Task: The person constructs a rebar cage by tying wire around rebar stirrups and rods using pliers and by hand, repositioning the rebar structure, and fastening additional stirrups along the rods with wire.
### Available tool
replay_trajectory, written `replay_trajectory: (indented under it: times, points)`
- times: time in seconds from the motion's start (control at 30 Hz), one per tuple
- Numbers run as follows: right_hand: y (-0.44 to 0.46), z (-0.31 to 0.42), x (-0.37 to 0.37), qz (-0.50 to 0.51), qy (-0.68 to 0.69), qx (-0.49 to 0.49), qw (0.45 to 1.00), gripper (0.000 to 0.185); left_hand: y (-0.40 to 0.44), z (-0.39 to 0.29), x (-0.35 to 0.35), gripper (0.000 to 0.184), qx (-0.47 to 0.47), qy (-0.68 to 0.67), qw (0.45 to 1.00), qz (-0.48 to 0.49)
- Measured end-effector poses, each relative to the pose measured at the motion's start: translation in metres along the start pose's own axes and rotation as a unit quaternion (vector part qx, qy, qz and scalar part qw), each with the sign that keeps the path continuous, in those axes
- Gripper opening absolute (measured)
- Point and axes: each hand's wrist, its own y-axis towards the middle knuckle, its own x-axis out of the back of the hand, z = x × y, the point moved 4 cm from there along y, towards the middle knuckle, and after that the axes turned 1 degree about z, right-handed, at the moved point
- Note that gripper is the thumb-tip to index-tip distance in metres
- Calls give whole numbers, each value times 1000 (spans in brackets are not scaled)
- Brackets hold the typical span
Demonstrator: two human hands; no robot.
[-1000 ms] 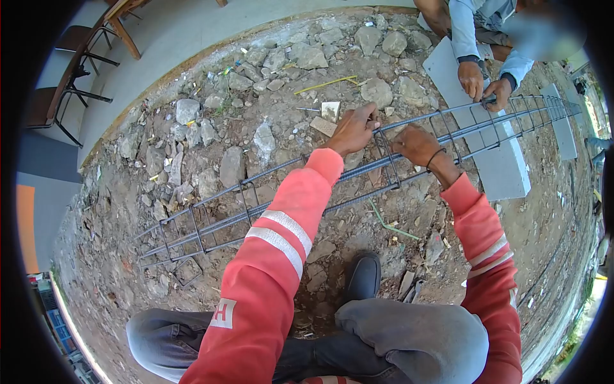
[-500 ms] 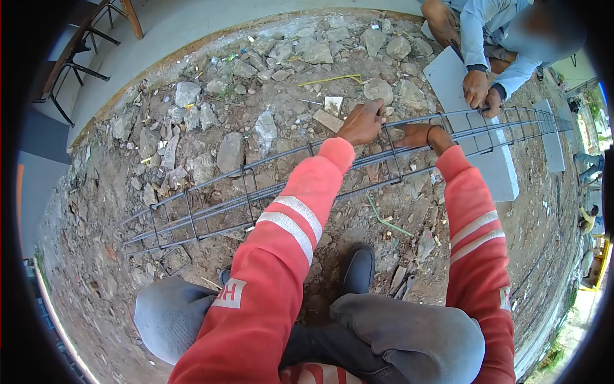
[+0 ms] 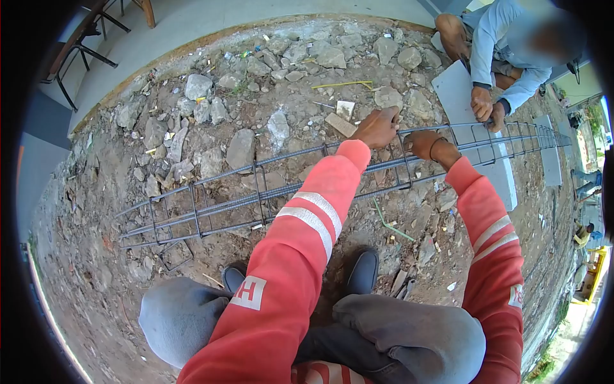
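A long rebar cage of ribbed steel bars with square stirrups lies across in front of me, low over the rubble. My left hand is at its far top bar, fingers pinched together; what they hold is too small to make out. Just right of it, my right hand is closed with curled fingers at a stirrup, between the upper and lower bars. A dark band circles my right wrist. Further right, a co-worker's two hands are at the same cage.
A co-worker in a light blue shirt crouches at the upper right beside a pale board under the cage. Broken stones cover the ground. A yellow strip and a green strip lie there. A bench stands at upper left.
My right hand has gone from stretched-out fingers under the top bar to curled fingers at the stirrup. My left hand stays near the top bar. The view has shifted slightly.
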Motion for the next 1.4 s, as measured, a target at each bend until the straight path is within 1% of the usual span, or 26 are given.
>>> replay_trajectory:
  times: [0.03, 0.1, 0.13, 0.2, 0.23, 0.3, 0.33, 0.37, 0.4, 0.43, 0.47, 0.5, 0.53, 0.57, 0.63, 0.67, 0.73, 0.77, 0.83, 0.93, 1.03, 1.17, 1.27, 1.33, 1.37, 1.4]
  points:
    - [-14, 6, 6, 2, -3, -1, 1000, 30, 0, 2, -2, 12, -2, 3, 1000, -7]
    - [-36, 14, 19, -90, -53, -17, 994, 27, 0, 4, -6, 12, -4, 3, 1000, -10]
    - [-41, 18, 20, -87, -54, -18, 995, 27, 1, 6, -7, 12, 5, 8, 1000, -7]
    - [-49, 29, 27, -158, -208, 12, 965, 26, 3, 9, -7, 14, 8, 14, 1000, -9]
    - [-49, 25, 25, -157, -209, 10, 965, 26, 4, 9, -9, 14, 6, 13, 1000, -8]
    - [-47, 18, 22, -179, -110, 71, 975, 27, 3, 10, -8, 14, 9, 10, 1000, -14]
    - [-45, 12, 22, -179, -112, 71, 975, 27, 3, 9, -7, 14, 8, 9, 1000, -16]
    - [-45, 7, 21, -173, 42, 122, 976, 28, 2, 8, -6, 14, 5, 2, 1000, -15]
    - [-45, 1, 22, -162, 194, 169, 952, 29, 2, 7, -6, 14, 0, -5, 1000, -14]
    - [-33, -10, 14, -161, 192, 166, 954, 29, 4, 7, -8, 14, -2, -9, 1000, -15]
    - [-14, -25, 0, -146, 337, 170, 915, 27, 5, 9, -9, 14, 3, 1, 1000, -16]
    - [-13, -24, 1, -132, 475, 169, 853, 26, 7, 9, -10, 14, 6, 14, 1000, -18]
    - [-13, -26, 2, -119, 517, 130, 838, 23, 7, 10, -10, 14, 12, 14, 1000, -17]
    - [-16, -28, 6, -120, 517, 130, 838, 23, 7, 10, -10, 14, 11, 14, 1000, -17]
    - [-28, -18, 18, -102, 368, 161, 910, 22, 6, 12, -11, 13, 16, 15, 999, -28]
    - [-31, -15, 25, -104, 369, 161, 909, 22, 7, 13, -11, 13, 15, 16, 999, -27]
    - [-36, -8, 39, -189, 152, 216, 946, 19, 7, 14, -13, 12, 18, 6, 1000, -23]
    - [-36, -7, 44, -189, 152, 216, 946, 19, 9, 16, -12, 12, 18, 6, 1000, -23]
    - [-46, 3, 51, -326, -23, 306, 894, 11, 9, 16, -13, 13, 4, 4, 1000, -23]
    - [-47, 0, 55, -350, -90, 263, 895, 9, 8, 12, -11, 13, 10, 13, 1000, -21]
    - [-45, -3, 50, -324, -26, 220, 920, 12, 6, 11, -10, 14, 41, 10, 999, -3]
    - [-60, 9, 52, -300, -60, 172, 936, 12, 5, 10, -8, 14, 18, 17, 999, -36]
    - [-69, 15, 60, -287, -105, 167, 938, 13, 5, 15, -10, 13, 42, 10, 999, -9]
    - [-72, 8, 71, -342, 32, 332, 878, 14, 6, 16, -11, 12, 21, -13, 999, -20]
    - [-69, 4, 68, -342, 31, 332, 878, 14, 6, 17, -12, 12, 21, -13, 1000, -20]
    - [-66, 4, 66, -290, 80, 315, 900, 16, 6, 15, -10, 12, 24, -14, 1000, -13]
